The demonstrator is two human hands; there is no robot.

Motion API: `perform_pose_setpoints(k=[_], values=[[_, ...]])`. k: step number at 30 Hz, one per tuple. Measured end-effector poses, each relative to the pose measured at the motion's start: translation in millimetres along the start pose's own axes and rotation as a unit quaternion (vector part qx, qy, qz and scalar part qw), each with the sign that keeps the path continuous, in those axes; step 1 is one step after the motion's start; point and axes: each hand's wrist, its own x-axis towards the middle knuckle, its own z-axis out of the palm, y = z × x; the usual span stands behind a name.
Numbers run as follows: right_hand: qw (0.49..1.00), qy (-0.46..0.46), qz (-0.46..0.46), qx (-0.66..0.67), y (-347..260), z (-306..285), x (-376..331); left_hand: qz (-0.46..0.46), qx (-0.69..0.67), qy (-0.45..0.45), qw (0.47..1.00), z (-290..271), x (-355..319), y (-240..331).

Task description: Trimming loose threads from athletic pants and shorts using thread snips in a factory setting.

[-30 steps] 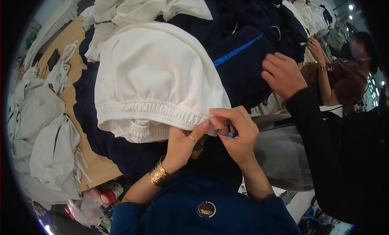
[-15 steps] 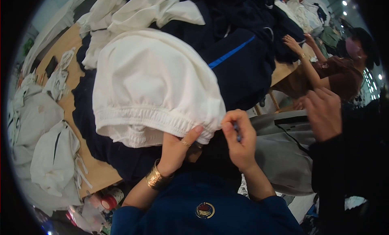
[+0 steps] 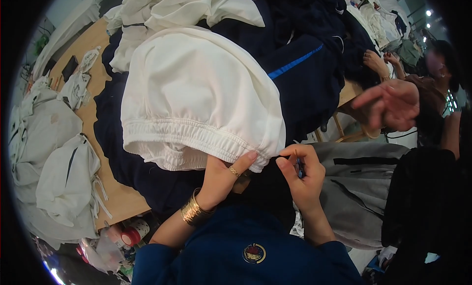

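Observation:
White elastic-waisted trousers [image 3: 196, 78] lie bunched before me, the gathered waistband towards me. My left hand [image 3: 226, 179] has its fingers inside the waistband and its thumb on top, pinching the fabric near the right end. Just right of that end is my right hand [image 3: 306, 174], fingers curled around a small blue-and-dark tool [image 3: 300, 168]; its shape is mostly hidden in the palm. The right thumb and fingertips are close to the waistband's edge; whether they touch it I cannot tell.
Navy garments [image 3: 305, 98] with a blue stripe lie under and behind the white pair. Pale grey garments [image 3: 49, 137] cover the left table side. Grey clothing [image 3: 354, 186] lies at the right. Another person's hand [image 3: 393, 105] reaches in there; a further person sits beyond.
My right hand has drawn slightly away from the waistband, and more of the blue tool shows. The neighbour's hand has opened out and turned. My left hand keeps its hold.

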Motion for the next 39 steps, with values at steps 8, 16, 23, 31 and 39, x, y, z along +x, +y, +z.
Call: perform_pose_setpoints(k=[8,16,23,31,39], values=[[1.000,0.017,0.015,0.012,-5,10,2,0.006,-0.015,0.006,1.000,1,-4,3],[0.996,-0.022,0.087,-0.017,4,17,4,-0.040,0.049,0.000,0.998,-10,-11,8],[0.998,0.009,0.065,-0.022,21,5,1,0.054,-0.267,0.064,0.960,-50,-9,43],[0.996,0.020,0.089,-0.019,27,3,3,0.134,-0.289,0.069,0.945,-83,-19,63],[0.995,0.031,0.077,-0.049,26,4,3,0.128,-0.315,0.051,0.939,-83,-19,63]])
